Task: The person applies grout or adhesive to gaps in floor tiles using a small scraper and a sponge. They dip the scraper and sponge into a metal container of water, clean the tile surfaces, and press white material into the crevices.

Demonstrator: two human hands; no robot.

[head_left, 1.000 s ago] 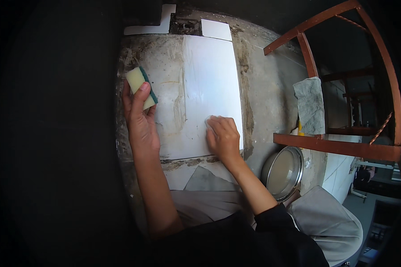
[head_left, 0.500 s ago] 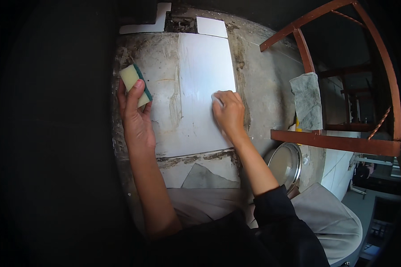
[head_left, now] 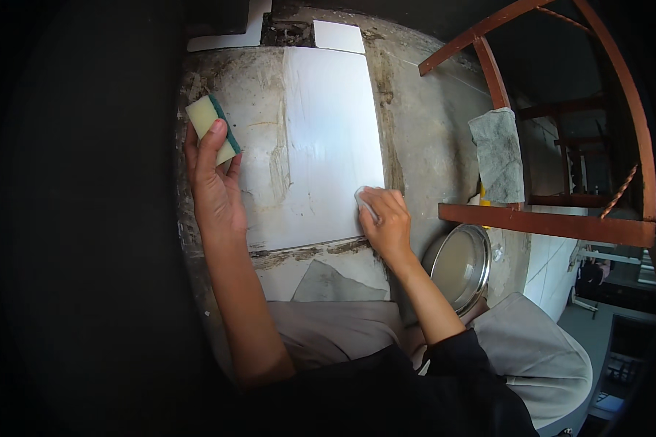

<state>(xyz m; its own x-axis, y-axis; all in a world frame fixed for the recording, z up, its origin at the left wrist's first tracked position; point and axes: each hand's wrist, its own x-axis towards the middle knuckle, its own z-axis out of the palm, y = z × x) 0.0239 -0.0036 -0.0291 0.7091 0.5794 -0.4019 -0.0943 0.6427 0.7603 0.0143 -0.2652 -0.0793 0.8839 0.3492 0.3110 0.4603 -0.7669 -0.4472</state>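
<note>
My left hand [head_left: 220, 193] is closed round a yellow sponge [head_left: 202, 120] with a green scouring side, held above the dirty left part of the tiled floor. The fingers of my right hand [head_left: 388, 222] are curled round a small pale piece [head_left: 366, 204]; most of it is hidden, and its kind cannot be made out. That hand rests at the lower right edge of a white tile [head_left: 332, 124]. Faint smears and small specks show on the tile's glossy surface. Brown grime lines the joint below it.
A round metal basin [head_left: 459, 273] of cloudy liquid stands beside my right forearm. Over a reddish-brown metal frame [head_left: 547, 222] on the right hangs a grey cloth [head_left: 499, 156]. A grey triangular piece [head_left: 335, 284] lies before my knees. A dark wall [head_left: 87, 218] rises on the left.
My right hand has slid down toward me along the tile's right edge, still gripping the pale piece. My left hand keeps the sponge; the whole view has shifted slightly.
</note>
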